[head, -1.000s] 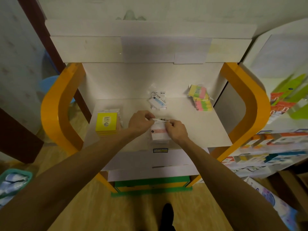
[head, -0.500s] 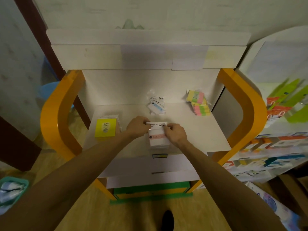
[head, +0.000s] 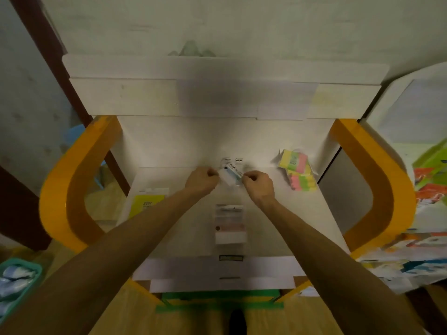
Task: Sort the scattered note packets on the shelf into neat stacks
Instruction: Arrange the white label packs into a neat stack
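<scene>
- Head cam's blurry, label on the clear blue-striped note packet (head: 231,174) is unreadable
- left hand (head: 202,180) and right hand (head: 259,185), fingers curled, pinch its opposite edges above the white shelf (head: 285,213)

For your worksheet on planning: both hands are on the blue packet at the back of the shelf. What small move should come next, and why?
Probably lift the blue packet and bring it forward. The left hand and right hand pinch its two sides, it lies askew, and the pink stack sits squared nearer the front edge.
</scene>
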